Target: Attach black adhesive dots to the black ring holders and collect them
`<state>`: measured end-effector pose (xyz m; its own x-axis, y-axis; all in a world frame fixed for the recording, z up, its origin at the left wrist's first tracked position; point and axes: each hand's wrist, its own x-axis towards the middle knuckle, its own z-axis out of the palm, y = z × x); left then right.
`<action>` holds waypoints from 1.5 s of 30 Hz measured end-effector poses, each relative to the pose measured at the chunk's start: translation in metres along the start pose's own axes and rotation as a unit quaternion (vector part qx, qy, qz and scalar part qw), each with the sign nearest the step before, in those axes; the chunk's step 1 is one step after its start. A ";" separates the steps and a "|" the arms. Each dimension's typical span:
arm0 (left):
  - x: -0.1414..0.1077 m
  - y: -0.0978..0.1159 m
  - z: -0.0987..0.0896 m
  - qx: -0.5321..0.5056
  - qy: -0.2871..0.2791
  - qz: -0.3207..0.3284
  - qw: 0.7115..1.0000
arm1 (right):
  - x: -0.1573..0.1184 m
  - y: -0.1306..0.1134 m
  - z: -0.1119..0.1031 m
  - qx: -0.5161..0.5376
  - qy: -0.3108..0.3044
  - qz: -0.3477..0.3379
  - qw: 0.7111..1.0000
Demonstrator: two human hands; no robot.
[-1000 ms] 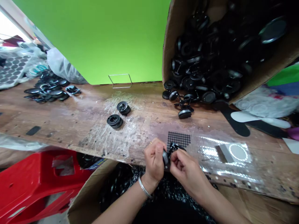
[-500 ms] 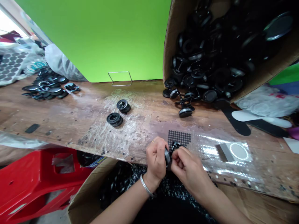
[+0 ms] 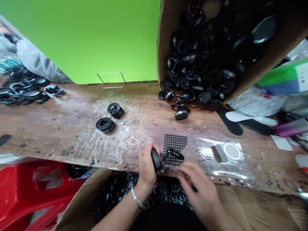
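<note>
Left grip [image 3: 147, 164] near dots [image 3: 175, 140], 2 rings [image 3: 107, 127] beyond

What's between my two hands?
Head view: the ridged black disc your left hand holds, its attached black ring, and part of a sheet of small black dots.

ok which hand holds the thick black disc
The left hand, wearing the silver bracelet, grips the black disc; the right hand is apart from it.

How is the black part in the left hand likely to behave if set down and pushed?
The black part may roll a little on its thick disc. The arm and ring jutting from one side would probably check that and could tip it. Its ribbed-looking edge likely resists slipping.
</note>
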<state>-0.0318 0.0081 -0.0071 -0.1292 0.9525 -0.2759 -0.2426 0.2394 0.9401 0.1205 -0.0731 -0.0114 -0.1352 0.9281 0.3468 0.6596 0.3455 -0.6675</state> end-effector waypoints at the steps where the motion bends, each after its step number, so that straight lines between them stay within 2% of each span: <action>1: 0.001 0.002 0.000 0.004 0.006 0.013 1.000 | 0.001 0.008 -0.005 0.011 0.006 0.036 0.999; 3: 0.004 0.006 0.000 0.019 0.020 0.032 0.999 | 0.001 0.024 -0.013 0.004 -0.015 0.087 0.996; 6: 0.007 0.010 0.004 0.037 0.035 0.031 0.998 | 0.003 0.040 -0.013 -0.032 -0.079 0.106 0.991; 10: 0.009 0.014 0.010 0.051 0.039 0.026 0.998 | 0.012 0.041 -0.007 -0.096 -0.157 0.102 0.978; 13: 0.009 0.017 0.009 0.053 0.035 0.023 0.998 | 0.017 0.038 -0.004 -0.161 -0.182 0.092 0.966; 17: 0.008 0.016 0.004 0.050 0.032 0.020 0.998 | 0.011 0.038 0.001 -0.231 -0.146 0.043 0.961; 21: 0.004 0.009 -0.001 0.054 0.017 0.027 0.998 | 0.010 0.028 -0.003 -0.165 -0.073 -0.013 0.983; 25: 0.001 0.002 -0.004 0.073 -0.022 0.035 0.996 | 0.035 0.011 -0.012 -0.097 0.029 -0.095 0.990; 27: 0.000 0.001 -0.003 0.078 -0.040 0.027 0.996 | 0.049 0.007 -0.012 -0.099 0.051 -0.120 0.987; 30: -0.003 0.003 -0.002 0.091 -0.043 0.021 0.995 | 0.063 0.008 -0.009 -0.105 0.031 -0.137 0.985; 35: -0.005 0.007 -0.002 0.107 -0.047 0.036 0.992 | 0.071 0.013 -0.009 -0.118 -0.054 -0.155 0.979; 38: -0.004 0.005 -0.002 0.090 -0.053 0.016 0.994 | 0.074 0.011 -0.013 -0.122 -0.092 -0.167 0.974; 42: 0.001 0.006 -0.002 0.015 -0.043 -0.061 0.997 | 0.065 0.008 -0.011 -0.137 -0.048 -0.191 0.971; 45: 0.004 0.009 -0.002 -0.018 -0.030 -0.075 0.997 | 0.050 0.008 -0.003 -0.165 -0.020 -0.180 0.969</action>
<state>-0.0367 0.0139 -0.0001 -0.0319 0.9162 -0.3994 -0.2892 0.3741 0.8811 0.1211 -0.0244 0.0027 -0.4250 0.7625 0.4878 0.7641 0.5912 -0.2583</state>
